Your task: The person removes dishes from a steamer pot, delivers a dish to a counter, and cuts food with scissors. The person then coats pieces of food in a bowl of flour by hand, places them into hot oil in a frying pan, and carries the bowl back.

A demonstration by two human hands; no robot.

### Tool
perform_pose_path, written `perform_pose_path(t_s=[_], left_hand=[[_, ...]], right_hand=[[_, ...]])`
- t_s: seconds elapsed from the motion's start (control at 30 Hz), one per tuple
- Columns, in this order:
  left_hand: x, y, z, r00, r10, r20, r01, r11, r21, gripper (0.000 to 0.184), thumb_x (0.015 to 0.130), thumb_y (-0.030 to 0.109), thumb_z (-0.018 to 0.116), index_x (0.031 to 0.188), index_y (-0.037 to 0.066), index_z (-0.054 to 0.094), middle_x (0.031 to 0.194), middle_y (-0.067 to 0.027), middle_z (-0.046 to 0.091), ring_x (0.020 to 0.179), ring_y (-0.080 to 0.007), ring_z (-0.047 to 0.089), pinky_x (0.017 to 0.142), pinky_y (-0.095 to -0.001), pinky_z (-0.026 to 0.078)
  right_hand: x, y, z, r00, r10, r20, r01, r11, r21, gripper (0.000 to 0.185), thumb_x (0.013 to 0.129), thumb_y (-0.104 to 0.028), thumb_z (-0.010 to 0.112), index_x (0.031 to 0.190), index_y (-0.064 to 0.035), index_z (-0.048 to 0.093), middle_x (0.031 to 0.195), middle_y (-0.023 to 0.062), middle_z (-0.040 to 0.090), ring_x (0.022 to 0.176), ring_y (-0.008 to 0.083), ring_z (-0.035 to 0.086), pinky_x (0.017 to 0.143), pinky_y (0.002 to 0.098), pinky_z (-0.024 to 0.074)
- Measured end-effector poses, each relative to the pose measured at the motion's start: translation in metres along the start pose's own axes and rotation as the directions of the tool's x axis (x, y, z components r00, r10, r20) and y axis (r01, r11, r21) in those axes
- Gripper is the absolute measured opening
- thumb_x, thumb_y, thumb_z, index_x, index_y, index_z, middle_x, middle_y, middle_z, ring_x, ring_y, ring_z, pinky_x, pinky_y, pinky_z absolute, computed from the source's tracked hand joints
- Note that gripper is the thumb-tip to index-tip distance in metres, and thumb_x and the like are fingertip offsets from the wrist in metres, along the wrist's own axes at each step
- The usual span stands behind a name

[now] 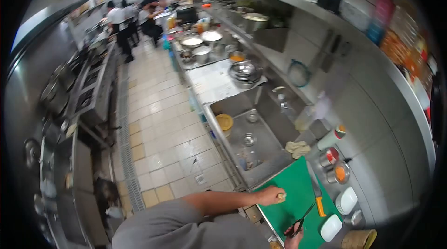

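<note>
Over the green cutting board, my left hand is closed on a small pale piece that I cannot make out. My right hand, near the board's lower edge, grips black-handled scissors, whose blades point up and to the right. Beside the scissors lies a knife with an orange handle, its blade along the board's right side. A white dish sits on the board's lower right corner.
Beyond the board is a steel sink with a yellow tub. A cloth, metal cups with red and orange contents, and stacked white dishes border the board. Several people stand far down the aisle.
</note>
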State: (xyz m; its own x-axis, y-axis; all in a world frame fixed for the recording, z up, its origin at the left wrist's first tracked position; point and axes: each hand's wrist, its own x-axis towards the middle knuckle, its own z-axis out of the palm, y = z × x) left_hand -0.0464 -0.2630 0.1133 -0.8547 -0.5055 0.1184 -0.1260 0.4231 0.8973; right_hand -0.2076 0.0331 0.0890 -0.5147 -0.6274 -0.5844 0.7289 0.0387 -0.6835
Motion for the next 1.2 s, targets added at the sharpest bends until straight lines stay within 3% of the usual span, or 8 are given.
perform_pose_path(t_s=[0.07, 0.1, 0.13, 0.47, 0.57, 0.63, 0.73, 1.2], left_hand=[[-0.005, -0.005, -0.004, 1.0, 0.029, 0.011, -0.029, 1.0, 0.006, 0.019, 0.09, 0.019, 0.071, 0.088, 0.003, 0.061, 0.083, -0.019, 0.066, 0.076, -0.0381, 0.065, 0.067, -0.0473, 0.048], [-0.006, -0.009, -0.006, 0.988, 0.068, 0.138, -0.07, 0.997, 0.014, 0.017, 0.089, 0.017, 0.071, 0.088, 0.003, 0.061, 0.082, -0.019, 0.065, 0.075, -0.037, 0.064, 0.066, -0.0473, 0.048], [-0.008, -0.013, -0.006, 0.956, 0.11, 0.272, -0.118, 0.993, 0.016, 0.014, 0.088, 0.015, 0.07, 0.088, 0.003, 0.061, 0.081, -0.0189, 0.065, 0.074, -0.036, 0.063, 0.066, -0.0472, 0.047], [0.006, 0.006, 0.007, 0.992, 0.065, 0.11, -0.084, 0.981, 0.175, 0.011, 0.081, 0.01, 0.072, 0.086, 0.003, 0.065, 0.081, -0.0206, 0.066, 0.081, -0.0389, 0.069, 0.067, -0.0487, 0.051], [0.028, -0.019, 0.017, 0.991, 0.106, 0.079, -0.124, 0.954, 0.271, 0.013, 0.077, 0.013, 0.071, 0.079, 0.001, 0.067, 0.08, -0.0247, 0.068, 0.079, -0.0422, 0.071, 0.065, -0.0495, 0.054], [0.032, -0.026, 0.022, 0.986, 0.055, 0.155, -0.095, 0.959, 0.266, 0.01, 0.075, 0.009, 0.069, 0.077, 0.0, 0.069, 0.08, -0.0254, 0.07, 0.081, -0.041, 0.072, 0.065, -0.0494, 0.055], [0.041, -0.028, 0.035, 0.955, -0.071, 0.288, 0.008, 0.977, 0.213, 0.008, 0.073, 0.006, 0.069, 0.077, -0.001, 0.071, 0.081, -0.0254, 0.07, 0.081, -0.0411, 0.072, 0.066, -0.0492, 0.055], [0.025, 0.073, 0.015, 0.936, -0.048, 0.35, -0.195, 0.757, 0.624, 0.015, 0.069, 0.004, 0.071, 0.083, 0.001, 0.076, 0.088, -0.0199, 0.074, 0.091, -0.0371, 0.074, 0.077, -0.0453, 0.062]], right_hand=[[-0.006, -0.005, 0.013, 0.963, -0.247, 0.111, 0.259, 0.714, -0.65, 0.039, 0.096, -0.028, 0.075, 0.122, -0.0014, 0.063, 0.109, 0.0124, 0.07, 0.099, 0.0278, 0.065, 0.087, 0.0402, 0.0521], [-0.013, -0.009, 0.02, 0.912, -0.333, 0.241, 0.367, 0.399, -0.84, 0.049, 0.095, -0.031, 0.076, 0.129, 0.0016, 0.062, 0.117, 0.015, 0.072, 0.108, 0.0321, 0.066, 0.094, 0.0428, 0.0517], [-0.03, -0.02, 0.041, 0.904, -0.306, 0.3, 0.389, 0.293, -0.873, 0.065, 0.093, -0.031, 0.077, 0.142, 0.0045, 0.053, 0.133, 0.0216, 0.066, 0.123, 0.0363, 0.062, 0.105, 0.0437, 0.0471], [-0.054, -0.042, 0.039, 0.963, -0.105, 0.247, 0.255, 0.07, -0.964, 0.075, 0.086, -0.029, 0.081, 0.146, 0.0012, 0.049, 0.131, 0.0225, 0.065, 0.121, 0.0379, 0.062, 0.102, 0.0456, 0.0487], [-0.052, -0.039, 0.042, 0.937, -0.143, 0.318, 0.302, -0.118, -0.946, 0.059, 0.092, -0.027, 0.077, 0.14, -0.0008, 0.054, 0.12, 0.0167, 0.069, 0.11, 0.0329, 0.065, 0.093, 0.0473, 0.0517], [-0.045, -0.032, 0.041, 0.76, -0.32, 0.565, 0.555, -0.133, -0.821, 0.089, 0.065, -0.017, 0.092, 0.137, 0.0021, 0.044, 0.115, 0.0265, 0.06, 0.105, 0.0457, 0.06, 0.092, 0.0514, 0.05], [-0.058, -0.034, 0.059, 0.874, -0.281, 0.398, 0.35, -0.207, -0.914, 0.1, 0.059, -0.024, 0.097, 0.14, 0.0019, 0.044, 0.12, 0.0268, 0.057, 0.116, 0.0469, 0.053, 0.1, 0.0531, 0.0448], [-0.025, -0.023, 0.114, 0.818, -0.345, 0.46, 0.339, -0.358, -0.87, 0.101, 0.065, -0.03, 0.093, 0.145, 0.0061, 0.042, 0.129, 0.0289, 0.053, 0.123, 0.0461, 0.049, 0.109, 0.0518, 0.0376]])
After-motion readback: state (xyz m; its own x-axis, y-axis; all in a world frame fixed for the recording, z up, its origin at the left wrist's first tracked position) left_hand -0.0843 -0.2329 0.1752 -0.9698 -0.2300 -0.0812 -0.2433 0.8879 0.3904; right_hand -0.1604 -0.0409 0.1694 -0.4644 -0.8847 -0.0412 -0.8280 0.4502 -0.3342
